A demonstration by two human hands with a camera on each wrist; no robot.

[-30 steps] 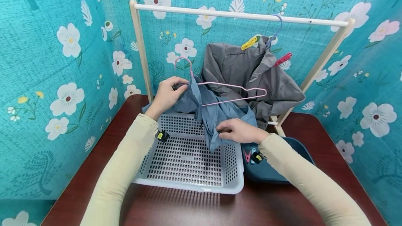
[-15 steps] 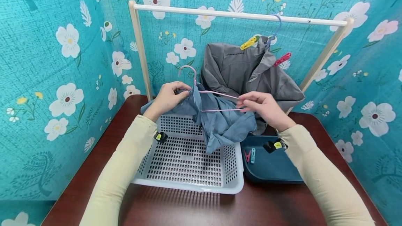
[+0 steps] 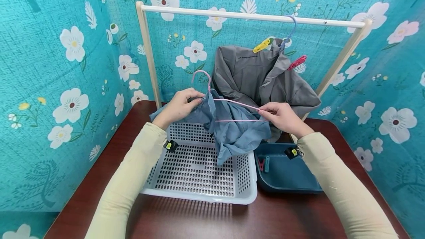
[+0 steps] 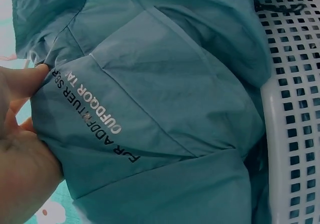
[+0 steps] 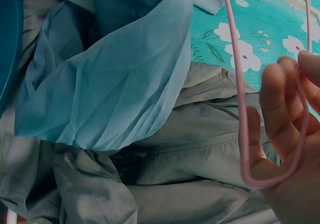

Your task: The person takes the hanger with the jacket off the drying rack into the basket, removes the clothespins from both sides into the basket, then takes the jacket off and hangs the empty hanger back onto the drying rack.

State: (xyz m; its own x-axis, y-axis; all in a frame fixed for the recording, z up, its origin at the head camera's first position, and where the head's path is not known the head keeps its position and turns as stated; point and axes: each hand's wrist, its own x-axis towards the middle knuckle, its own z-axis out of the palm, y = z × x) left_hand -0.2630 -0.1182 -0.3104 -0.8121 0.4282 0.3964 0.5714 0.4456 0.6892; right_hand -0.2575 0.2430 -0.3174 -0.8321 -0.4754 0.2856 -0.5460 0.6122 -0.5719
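Note:
A blue jacket [image 3: 239, 135] with printed lettering drapes over the back of the white basket. My left hand [image 3: 182, 106] pinches its fabric near the collar; in the left wrist view the thumb presses the blue cloth [image 4: 150, 99] beside the print. A pink hanger [image 3: 235, 102] has its left part inside the jacket, its hook standing up above the collar. The hanger's right end sticks out bare, and my right hand [image 3: 280, 117] grips it. Seen from the right wrist, the pink hanger loop [image 5: 241, 109] runs through the fingers and across the palm.
The white perforated basket [image 3: 199, 198] stands in front. To its right, a dark blue tray [image 3: 292, 176] holds red and blue clothespins. Behind, a grey jacket [image 3: 242, 69] hangs by a blue hanger from a wooden rack [image 3: 212, 12], with yellow [image 3: 262, 45] and red clothespins [image 3: 297, 62] on it.
My right hand has let go of the blue jacket's fabric, moved up and right, and taken hold of the hanger's bare end. The hanger hook has shifted slightly right and down.

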